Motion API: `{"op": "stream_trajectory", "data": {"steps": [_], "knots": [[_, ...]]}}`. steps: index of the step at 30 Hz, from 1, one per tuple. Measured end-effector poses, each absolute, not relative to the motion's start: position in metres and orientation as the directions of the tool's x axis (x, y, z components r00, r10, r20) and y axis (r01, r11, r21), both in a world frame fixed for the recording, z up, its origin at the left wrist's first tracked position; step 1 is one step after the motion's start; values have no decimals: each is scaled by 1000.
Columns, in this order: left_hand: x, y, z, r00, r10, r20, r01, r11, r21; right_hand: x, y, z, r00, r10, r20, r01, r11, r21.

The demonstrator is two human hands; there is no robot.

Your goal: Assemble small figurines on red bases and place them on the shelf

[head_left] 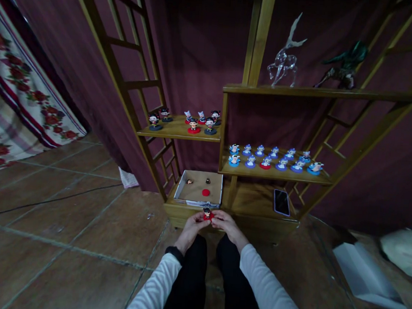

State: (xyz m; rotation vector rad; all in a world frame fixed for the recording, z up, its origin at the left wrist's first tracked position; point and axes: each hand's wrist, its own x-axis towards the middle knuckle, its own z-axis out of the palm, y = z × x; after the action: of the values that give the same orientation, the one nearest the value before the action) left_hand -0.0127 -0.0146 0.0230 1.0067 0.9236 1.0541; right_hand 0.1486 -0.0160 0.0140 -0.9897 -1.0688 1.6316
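A small black-haired figurine [207, 212] on a red base is held between my two hands, just in front of the box's near edge. My left hand [193, 225] pinches it from the left, with a dark band on the wrist. From the other side, my right hand [227, 222] grips it with closed fingers. Behind them stands a shallow open box [195, 190]. A red round base [205, 192], a small figurine part [189, 182] and a dark little piece [208, 180] lie inside it.
The wooden shelf unit [178, 136] carries black-haired figurines at left and two rows of blue-white figurines [250, 161] at right. A phone [281, 202] rests on the lowest board. Above stand a glass deer [285, 65] and a dark green statue [343, 70]. White packaging [364, 276] lies right.
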Motion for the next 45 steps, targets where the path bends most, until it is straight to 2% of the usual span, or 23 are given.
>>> {"op": "stream_trajectory", "data": {"steps": [4,8,12,15,20,24,28,33,45], "knots": [[-17,-15,29,195,976,-94,-237,140,962,147,-17,16,-253,956,-145,-270,-214,-939],[-30,-7,52,-2,996,-84,-160,83,984,146,-19,18,-239,958,-158,-286,-225,-931],[-50,7,98,-179,984,-18,-95,1,995,145,-19,19,-214,962,-167,-293,-227,-929],[-66,19,141,-288,954,88,-10,-95,995,145,-18,18,-193,965,-179,-307,-233,-923],[-86,47,224,-394,850,349,221,-281,934,145,-17,17,-179,968,-175,-343,-228,-911],[-87,83,288,-380,790,482,306,-384,871,144,-16,16,-157,972,-176,-354,-222,-908],[-78,123,324,-358,774,523,324,-422,846,144,-16,15,-112,974,-195,-353,-222,-909],[-71,156,327,-298,828,475,501,-288,816,151,-18,17,-141,976,-167,-362,-208,-909],[-75,201,328,-217,859,464,807,-109,580,161,-14,12,-136,974,-181,-330,-217,-919]]}}
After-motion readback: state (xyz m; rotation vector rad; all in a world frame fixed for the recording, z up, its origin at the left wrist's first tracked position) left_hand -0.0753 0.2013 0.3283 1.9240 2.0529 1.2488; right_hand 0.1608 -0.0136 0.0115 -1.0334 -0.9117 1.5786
